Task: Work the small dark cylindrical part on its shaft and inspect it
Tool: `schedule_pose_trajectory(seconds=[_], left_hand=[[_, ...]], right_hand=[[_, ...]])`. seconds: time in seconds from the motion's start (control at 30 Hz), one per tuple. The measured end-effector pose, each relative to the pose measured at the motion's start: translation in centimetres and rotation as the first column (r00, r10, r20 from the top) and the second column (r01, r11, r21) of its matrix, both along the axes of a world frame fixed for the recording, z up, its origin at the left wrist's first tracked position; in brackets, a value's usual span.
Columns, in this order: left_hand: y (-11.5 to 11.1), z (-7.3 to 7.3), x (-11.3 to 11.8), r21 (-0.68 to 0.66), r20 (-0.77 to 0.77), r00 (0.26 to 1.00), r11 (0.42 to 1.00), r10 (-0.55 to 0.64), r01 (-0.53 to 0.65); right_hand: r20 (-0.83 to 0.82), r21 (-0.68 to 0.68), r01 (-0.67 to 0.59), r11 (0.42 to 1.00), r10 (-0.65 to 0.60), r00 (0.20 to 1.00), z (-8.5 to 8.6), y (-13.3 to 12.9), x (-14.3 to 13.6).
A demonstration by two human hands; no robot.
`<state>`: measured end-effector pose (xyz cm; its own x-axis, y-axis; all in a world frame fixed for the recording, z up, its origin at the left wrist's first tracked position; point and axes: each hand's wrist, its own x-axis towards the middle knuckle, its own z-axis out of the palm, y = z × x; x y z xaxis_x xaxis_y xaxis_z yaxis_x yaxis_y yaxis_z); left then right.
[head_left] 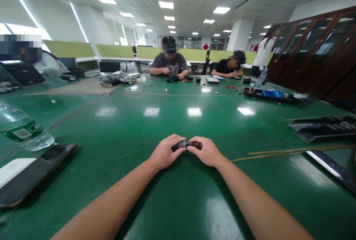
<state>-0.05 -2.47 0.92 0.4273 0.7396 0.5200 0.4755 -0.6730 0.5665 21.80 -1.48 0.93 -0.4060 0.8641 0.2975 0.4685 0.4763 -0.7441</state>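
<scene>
Just above the green table (133,121), both hands meet over a small dark cylindrical piece with a grey band (182,144). The fingers of my left hand (167,151) are closed round its thicker, grey-banded end. My right hand (205,151) pinches the slimmer, dark brown end (198,145) between thumb and fingers. The piece lies roughly level, left to right. My fingers cover much of it, so I cannot tell its exact kind or whether it is one part or two joined.
At left are a water bottle (25,128) and a dark flat slab (41,173). Thin sticks (278,152), black channel-shaped parts (319,128) and a dark flat device (330,169) lie at right. Two seated people (171,63) work across the table; another person (260,54) stands behind.
</scene>
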Motion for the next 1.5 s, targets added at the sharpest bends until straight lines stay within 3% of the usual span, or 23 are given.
schedule_pose_trajectory(seconds=[1.03, 1.5], left_hand=[[-0.3, -0.1, 0.2, -0.019, -0.005, 1.0, 0.999, 0.028, -0.029], [0.0, -1.1, 0.0, -0.068, 0.014, 0.992, 0.99, 0.128, -0.126]], right_hand=[[0.011, 0.055, 0.012, 0.998, -0.013, 1.0, 0.5, -0.5, 0.2], [0.02, 0.058, 0.032, 0.998, -0.033, 0.999, 0.6, -0.4, 0.2]])
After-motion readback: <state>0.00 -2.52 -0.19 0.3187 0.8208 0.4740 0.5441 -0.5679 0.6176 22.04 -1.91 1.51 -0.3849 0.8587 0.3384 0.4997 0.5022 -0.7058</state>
